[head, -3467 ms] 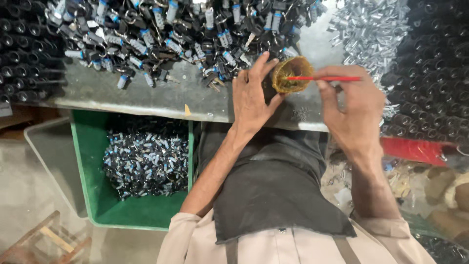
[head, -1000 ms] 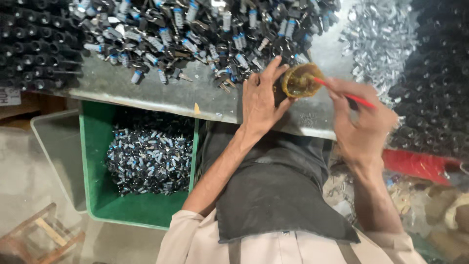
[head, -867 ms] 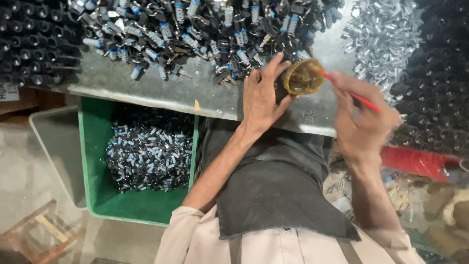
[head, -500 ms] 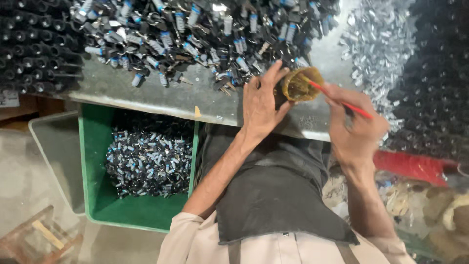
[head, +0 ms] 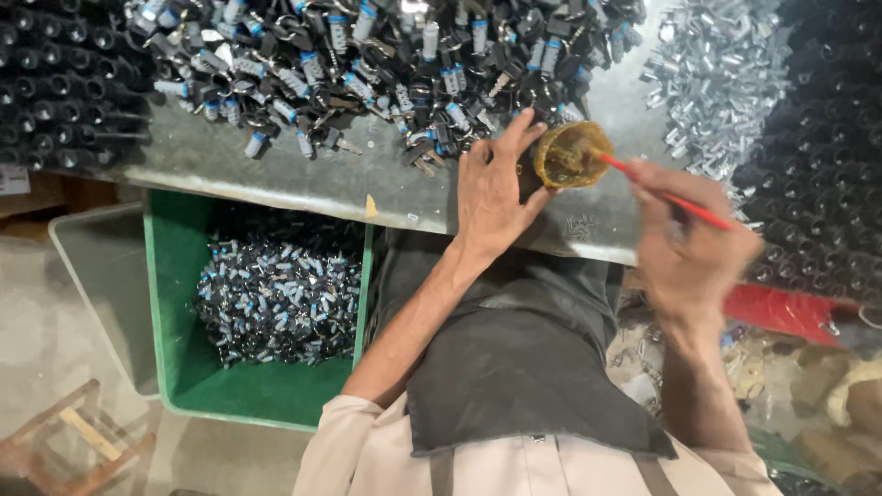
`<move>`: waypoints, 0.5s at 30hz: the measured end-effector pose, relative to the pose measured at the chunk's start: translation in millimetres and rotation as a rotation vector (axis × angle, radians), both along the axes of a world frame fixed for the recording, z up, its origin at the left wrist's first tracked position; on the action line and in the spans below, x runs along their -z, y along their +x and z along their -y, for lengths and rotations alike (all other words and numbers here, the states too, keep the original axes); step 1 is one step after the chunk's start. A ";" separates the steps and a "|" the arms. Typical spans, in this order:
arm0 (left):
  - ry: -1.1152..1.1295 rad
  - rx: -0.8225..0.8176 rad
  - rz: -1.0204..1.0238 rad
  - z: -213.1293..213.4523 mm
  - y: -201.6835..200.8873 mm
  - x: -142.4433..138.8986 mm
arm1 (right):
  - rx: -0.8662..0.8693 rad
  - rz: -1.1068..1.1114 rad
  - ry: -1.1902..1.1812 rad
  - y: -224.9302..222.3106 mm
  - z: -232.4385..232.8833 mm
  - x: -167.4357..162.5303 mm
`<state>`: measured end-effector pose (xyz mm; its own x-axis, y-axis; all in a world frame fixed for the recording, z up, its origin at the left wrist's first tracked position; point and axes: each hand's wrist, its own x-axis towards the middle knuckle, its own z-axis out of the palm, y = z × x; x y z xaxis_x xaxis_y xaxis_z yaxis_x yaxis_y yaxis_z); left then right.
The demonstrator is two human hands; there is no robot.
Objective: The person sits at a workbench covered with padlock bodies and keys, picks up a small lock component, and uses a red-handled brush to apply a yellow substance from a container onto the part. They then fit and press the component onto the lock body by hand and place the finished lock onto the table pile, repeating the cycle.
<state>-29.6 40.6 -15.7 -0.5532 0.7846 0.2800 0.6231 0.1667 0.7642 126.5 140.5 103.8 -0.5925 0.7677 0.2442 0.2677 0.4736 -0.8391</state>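
Fingers of the left hand (head: 491,188) are spread and curved around the near side of a small round amber-coloured translucent cup (head: 571,153), which is steadied on the dull grey sheet-metal bench top (head: 276,170) at its front edge. Fingers of the right hand (head: 691,241) are closed in a pinch on a thin red stick-like brush handle (head: 669,195), whose far end is dipped into the cup; the hand is blurred, so the exact finger placement cannot be told. The cup is judged light, thin-walled and easily tipped, with a sticky amber coating on its inside; it is best gripped low around the wall, not at the rim. The handle is judged stiff, light and slim, best held near its middle. Beyond the left fingertips, a heap of small black and silver metal parts with blue bands (head: 386,64) is spread. Beyond the right fingers, a pile of bright silver metal pieces (head: 721,78) is seen. Below the left forearm, a green plastic bin (head: 175,367) holding similar banded parts is placed.
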 end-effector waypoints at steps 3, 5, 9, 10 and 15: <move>-0.025 -0.011 -0.005 1.3 -0.7 -0.1 | -0.028 0.175 0.171 4.0 -2.2 -23.3; -0.029 0.014 0.006 2.0 -1.2 -0.3 | -0.067 0.309 0.229 0.1 -6.2 -30.2; 0.004 0.021 -0.001 2.5 -1.5 -1.1 | -0.049 0.287 0.149 -15.3 -12.2 -42.7; 0.010 0.011 -0.008 2.8 -1.8 -1.3 | -0.013 0.266 0.148 -18.6 -10.9 -47.9; -0.001 0.025 -0.016 3.1 -2.1 -2.6 | -0.122 0.275 0.023 -39.8 -12.5 -51.6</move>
